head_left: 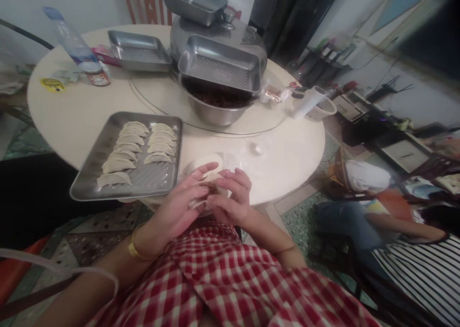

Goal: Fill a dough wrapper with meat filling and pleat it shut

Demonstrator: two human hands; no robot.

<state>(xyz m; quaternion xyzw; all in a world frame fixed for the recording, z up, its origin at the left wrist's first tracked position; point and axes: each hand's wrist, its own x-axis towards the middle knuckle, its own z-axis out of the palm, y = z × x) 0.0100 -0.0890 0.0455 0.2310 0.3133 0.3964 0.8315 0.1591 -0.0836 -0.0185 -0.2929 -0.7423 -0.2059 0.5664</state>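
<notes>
My left hand [181,200] and my right hand [233,195] meet at the near table edge, fingers curled around a dumpling [212,188]. Its pale wrapper looks partly open, with dark filling showing between my fingers; much of it is hidden. Just beyond my fingertips lie round dough wrappers [210,162] on what looks like clear plastic. To the left, a metal tray [86,174] holds two rows of folded dumplings [125,147]. Farther back stands a steel bowl [219,116] of dark filling.
An empty-looking metal tray [233,63] leans over the bowl, before a big lidded pan [215,32]. Another tray [140,49], a plastic bottle [72,39] and a small jar [98,77] stand back left. A white basket [323,109] sits right. A person in stripes [420,255] sits lower right.
</notes>
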